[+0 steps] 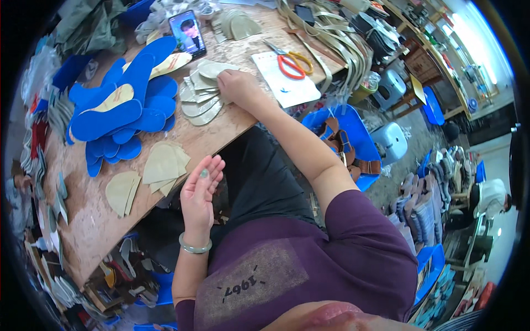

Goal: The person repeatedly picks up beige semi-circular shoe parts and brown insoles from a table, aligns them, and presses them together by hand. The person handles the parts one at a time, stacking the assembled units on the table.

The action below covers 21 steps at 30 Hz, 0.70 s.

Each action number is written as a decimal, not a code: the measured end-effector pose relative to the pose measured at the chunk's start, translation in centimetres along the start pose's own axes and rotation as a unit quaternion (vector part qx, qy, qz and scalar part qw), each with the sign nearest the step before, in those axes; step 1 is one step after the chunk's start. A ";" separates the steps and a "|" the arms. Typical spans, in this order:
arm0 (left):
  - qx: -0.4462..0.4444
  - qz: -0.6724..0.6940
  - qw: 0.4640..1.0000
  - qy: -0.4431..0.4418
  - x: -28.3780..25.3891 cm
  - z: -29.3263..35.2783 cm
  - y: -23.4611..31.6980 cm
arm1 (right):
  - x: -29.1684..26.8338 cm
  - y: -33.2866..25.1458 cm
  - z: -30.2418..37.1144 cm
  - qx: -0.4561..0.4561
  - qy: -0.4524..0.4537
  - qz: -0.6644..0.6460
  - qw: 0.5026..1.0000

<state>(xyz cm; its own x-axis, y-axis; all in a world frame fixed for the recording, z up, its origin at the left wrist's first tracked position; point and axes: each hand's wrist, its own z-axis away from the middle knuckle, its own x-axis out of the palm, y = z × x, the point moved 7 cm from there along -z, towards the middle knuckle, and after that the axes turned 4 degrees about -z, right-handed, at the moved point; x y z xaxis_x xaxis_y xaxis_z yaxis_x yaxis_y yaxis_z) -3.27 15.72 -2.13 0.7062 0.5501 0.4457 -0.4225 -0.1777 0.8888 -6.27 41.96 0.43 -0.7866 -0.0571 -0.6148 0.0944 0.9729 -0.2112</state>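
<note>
My right hand reaches over the table to a fanned pile of beige half-round pieces. Its fingers are bent and closed at the edge of an upper beige piece; the fingertips are partly hidden. Palm up, my left hand is held off the table's front edge with its fingers stretched out. A small green spot shows on it, and a pale bangle circles the wrist. Nearest to this hand on the table lie more beige half-round pieces. Beyond them is a heap of blue insoles.
Red-and-orange-handled scissors lie on a white sheet. A lit phone stands at the back. Strips of material hang over the table's right end, above a blue bin holding brown straps. Another person is far right.
</note>
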 end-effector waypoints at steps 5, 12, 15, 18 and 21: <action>0.082 0.054 0.994 0.055 -0.4 -0.9 2.9 | -6.5 -8.8 0.3 -0.068 0.056 -0.110 0.990; 0.138 -0.081 0.984 0.073 -2.0 -0.5 2.5 | -8.3 -17.2 5.8 -0.014 -0.025 -0.371 0.928; 0.179 -0.220 0.954 0.092 0.2 0.8 3.1 | -6.4 -16.1 7.4 0.229 -0.150 -0.489 0.828; 0.195 -0.372 0.904 0.078 0.7 1.3 3.0 | -5.8 -15.8 8.1 0.284 -0.158 -0.531 0.783; 0.215 -0.473 0.849 0.089 0.7 1.8 3.3 | -5.3 -15.7 8.7 0.341 -0.182 -0.577 0.720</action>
<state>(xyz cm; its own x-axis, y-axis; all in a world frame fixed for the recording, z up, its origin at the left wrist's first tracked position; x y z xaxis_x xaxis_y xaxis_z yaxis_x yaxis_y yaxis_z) -3.18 14.08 1.34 0.4998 0.7210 -0.4799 0.5611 0.1526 0.8136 1.69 25.03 0.43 -0.3815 -0.9143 0.1361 -0.1181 -0.0978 -0.9882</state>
